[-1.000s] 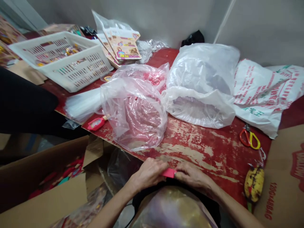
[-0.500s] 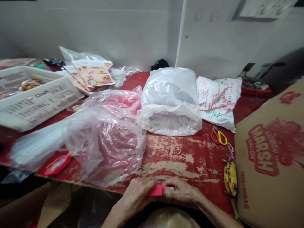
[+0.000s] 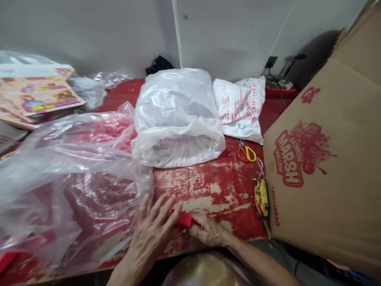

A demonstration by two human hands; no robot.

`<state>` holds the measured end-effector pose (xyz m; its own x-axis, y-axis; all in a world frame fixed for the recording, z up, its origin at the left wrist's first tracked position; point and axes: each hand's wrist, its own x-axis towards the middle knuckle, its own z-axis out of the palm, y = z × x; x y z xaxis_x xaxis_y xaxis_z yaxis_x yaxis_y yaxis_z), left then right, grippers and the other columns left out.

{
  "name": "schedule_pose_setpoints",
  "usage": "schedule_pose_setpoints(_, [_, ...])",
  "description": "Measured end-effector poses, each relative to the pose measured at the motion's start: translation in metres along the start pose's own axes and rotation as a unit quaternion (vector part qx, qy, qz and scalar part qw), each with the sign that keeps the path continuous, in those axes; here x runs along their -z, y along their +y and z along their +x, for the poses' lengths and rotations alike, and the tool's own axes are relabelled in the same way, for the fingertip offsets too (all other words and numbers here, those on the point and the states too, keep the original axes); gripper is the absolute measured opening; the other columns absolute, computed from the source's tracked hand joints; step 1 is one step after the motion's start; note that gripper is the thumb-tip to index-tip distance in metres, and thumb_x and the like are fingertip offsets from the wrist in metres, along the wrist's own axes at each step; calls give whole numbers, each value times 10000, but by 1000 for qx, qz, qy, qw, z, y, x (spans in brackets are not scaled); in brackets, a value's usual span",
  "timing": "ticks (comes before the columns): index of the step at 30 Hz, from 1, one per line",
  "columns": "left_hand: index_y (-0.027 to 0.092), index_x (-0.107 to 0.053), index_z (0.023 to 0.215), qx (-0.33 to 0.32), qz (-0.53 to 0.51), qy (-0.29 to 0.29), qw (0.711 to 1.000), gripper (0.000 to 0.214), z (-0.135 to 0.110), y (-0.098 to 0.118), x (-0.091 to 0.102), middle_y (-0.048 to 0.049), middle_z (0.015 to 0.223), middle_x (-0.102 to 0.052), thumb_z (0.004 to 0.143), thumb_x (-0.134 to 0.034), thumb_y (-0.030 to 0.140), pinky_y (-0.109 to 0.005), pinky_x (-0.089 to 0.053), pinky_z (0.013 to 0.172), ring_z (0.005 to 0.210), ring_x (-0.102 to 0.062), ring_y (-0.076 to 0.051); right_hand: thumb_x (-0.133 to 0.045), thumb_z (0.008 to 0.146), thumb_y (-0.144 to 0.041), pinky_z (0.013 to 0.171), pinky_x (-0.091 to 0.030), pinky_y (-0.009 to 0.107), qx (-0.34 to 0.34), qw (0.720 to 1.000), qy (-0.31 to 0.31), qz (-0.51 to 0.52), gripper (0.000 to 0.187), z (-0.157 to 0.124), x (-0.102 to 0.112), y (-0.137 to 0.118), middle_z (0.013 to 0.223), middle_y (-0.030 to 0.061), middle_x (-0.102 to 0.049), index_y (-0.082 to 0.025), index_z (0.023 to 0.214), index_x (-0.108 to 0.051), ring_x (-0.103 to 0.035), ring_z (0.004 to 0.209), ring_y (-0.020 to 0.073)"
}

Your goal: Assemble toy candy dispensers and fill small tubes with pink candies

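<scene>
Worn red table edge | right hand — fingers pinching pink strip | left hand (fingers spread wide)

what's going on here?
A person is at a worn red table, working bare-handed. Their right hand grips a small red piece near the table's edge, and their open left hand is beside it, fingers spread. Nearby lie a clear plastic bag with pink contents, a second bulging clear bag, and orange-and-yellow scissors. A cardboard carton stands at the right.
</scene>
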<state>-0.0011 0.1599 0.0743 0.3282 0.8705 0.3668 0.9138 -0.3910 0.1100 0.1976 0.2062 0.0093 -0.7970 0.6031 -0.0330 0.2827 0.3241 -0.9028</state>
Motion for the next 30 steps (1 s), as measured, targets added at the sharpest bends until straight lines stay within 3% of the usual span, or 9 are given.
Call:
schedule_pose_setpoints(3, [285,-418,1321,194,-133,189,953,710,2,0,-17,-97,1333,-502,694,-747,323,-533,-216,1107,1263,-423,-305,-409,892,-368,505,-361,202,-49,977,60,201,215,0,2,-1,662,-42,-437,-199,935,-534,-402,542,96])
schedule_pose_setpoints(6, [224,-458,1282,393,-442,190,783,666,9,14,-35,-119,1258,-565,711,-695,472,-423,-427,989,1165,-536,-281,-494,853,-495,433,-297,191,-76,927,103,353,317,1,5,-9,607,-71,-364,-187,913,-539,-331,446,60])
schedule_pose_setpoints(9, [172,-571,1104,442,-645,131,610,583,23,32,-45,-121,1014,-676,675,-696,546,-341,-537,780,945,-648,-260,-517,830,-565,404,-283,190,-96,920,53,377,396,5,6,-17,578,-69,-412,-171,861,-547,-346,404,51])
schedule_pose_setpoints(12, [180,-590,900,467,-717,187,483,378,37,44,-45,-32,777,-688,686,-724,462,-273,-538,624,672,-665,-173,-466,842,-605,362,-261,189,-149,913,1,380,437,6,6,-25,532,-69,-451,-174,861,-537,-357,350,57])
schedule_pose_setpoints(16, [170,-579,797,479,-713,280,428,345,41,50,-39,18,669,-651,634,-774,403,-215,-505,556,557,-617,-116,-600,788,-394,563,-441,217,-115,928,87,343,327,2,1,-31,814,-13,-577,-210,1045,-515,-547,606,102])
schedule_pose_setpoints(20, [170,-571,810,488,-714,313,393,365,36,48,-38,21,663,-639,626,-777,408,-216,-497,560,568,-610,-115,-627,742,-298,721,-470,267,-86,944,217,234,239,-2,-10,-31,916,30,-598,-208,953,-559,-580,823,164])
schedule_pose_setpoints(23, [178,-548,839,485,-706,345,383,397,31,48,-40,27,652,-626,624,-777,422,-201,-471,528,545,-585,-103,-575,816,-415,582,-445,242,-106,940,200,256,284,-1,-17,-31,712,8,-610,-187,985,-577,-565,621,139])
schedule_pose_setpoints(26, [191,-515,866,487,-715,359,352,449,25,52,-41,36,644,-608,611,-779,451,-201,-451,505,513,-559,-96,-513,830,-548,475,-398,228,-156,908,162,353,426,-3,-22,-32,523,-48,-532,-170,1019,-563,-464,433,106])
schedule_pose_setpoints(30, [189,-507,876,466,-719,412,310,484,19,53,-46,35,670,-582,584,-808,431,-213,-468,584,558,-555,-85,-702,653,-556,459,-440,236,-211,914,188,291,552,-1,-25,-24,683,-12,-612,-205,1052,-550,-561,543,150])
